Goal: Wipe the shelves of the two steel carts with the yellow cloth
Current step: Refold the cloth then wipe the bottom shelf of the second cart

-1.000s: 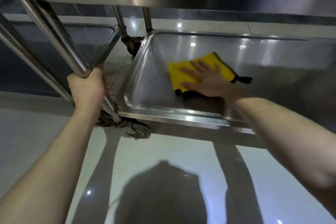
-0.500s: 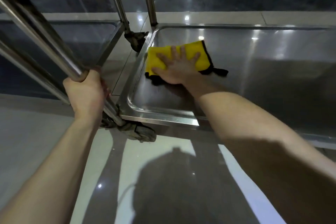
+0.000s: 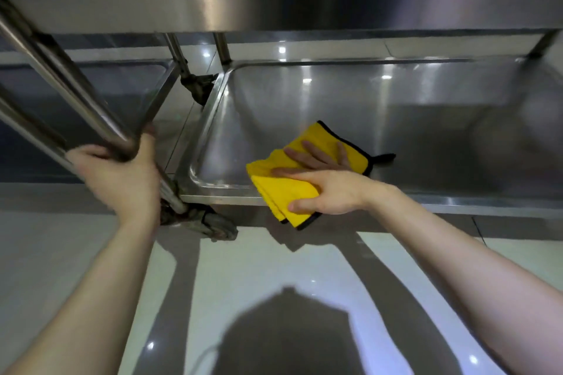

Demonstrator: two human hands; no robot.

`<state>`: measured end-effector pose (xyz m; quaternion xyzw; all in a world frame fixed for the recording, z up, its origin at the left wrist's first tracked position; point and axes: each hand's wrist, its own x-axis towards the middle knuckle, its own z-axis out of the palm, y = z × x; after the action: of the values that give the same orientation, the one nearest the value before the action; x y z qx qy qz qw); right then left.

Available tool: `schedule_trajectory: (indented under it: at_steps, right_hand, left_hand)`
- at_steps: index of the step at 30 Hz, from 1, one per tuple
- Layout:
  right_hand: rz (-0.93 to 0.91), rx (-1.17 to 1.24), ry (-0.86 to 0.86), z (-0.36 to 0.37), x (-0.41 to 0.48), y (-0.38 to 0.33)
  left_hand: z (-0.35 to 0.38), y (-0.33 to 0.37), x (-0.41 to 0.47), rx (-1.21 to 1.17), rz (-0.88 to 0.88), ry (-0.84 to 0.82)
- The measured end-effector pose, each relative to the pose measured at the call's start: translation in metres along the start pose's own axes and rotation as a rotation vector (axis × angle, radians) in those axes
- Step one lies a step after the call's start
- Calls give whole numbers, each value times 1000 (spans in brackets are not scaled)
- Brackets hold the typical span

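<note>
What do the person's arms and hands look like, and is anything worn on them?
The left forearm and the right forearm are bare as far as the frame edge; no sleeves show. The left hand and the right hand wear no gloves. No watch, bracelet or ring is visible on the wrists or on the fingers that show.

Bright yellow folded cloth (image 3: 286, 192) with black edging, centre frame; silvery steel cart shelf (image 3: 304, 106) and silvery round steel post (image 3: 76, 91) at left; glossy pale-grey floor tiles (image 3: 76, 253) below.
</note>
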<state>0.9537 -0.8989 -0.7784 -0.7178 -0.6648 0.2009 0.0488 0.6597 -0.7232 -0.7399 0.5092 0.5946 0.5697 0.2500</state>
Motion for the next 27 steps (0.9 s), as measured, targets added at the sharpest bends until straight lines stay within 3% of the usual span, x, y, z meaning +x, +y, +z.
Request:
schedule_trajectory:
  at_steps: [2,6,9,12,16,21,24,27]
  right_hand:
    - [137,72,38,-7,-14,19]
    - [318,21,171,2,-12,17]
    - [321,-63,202,13,-8,11]
    - [236,-75,208,6,-13,39]
    - [231,-98,201,-21,-20,121]
    - [523,-86,243,-67,8,210]
    - [624,-42,266,-83,53,219]
    - [602,-21,269,-92,107,196]
  left_hand:
    - [-3,-5,-50,28,167,-28]
    - [31,-2,-118,233,602,-433]
    - [73,12,-125,447,629,-650]
    - [100,11,-130,550,648,-763]
    - [108,-1,-132,722,719,-749]
    - [110,-1,-134,734,749,-688]
    - [114,1,-137,748,745,-667]
    - [118,1,-137,754,743,-653]
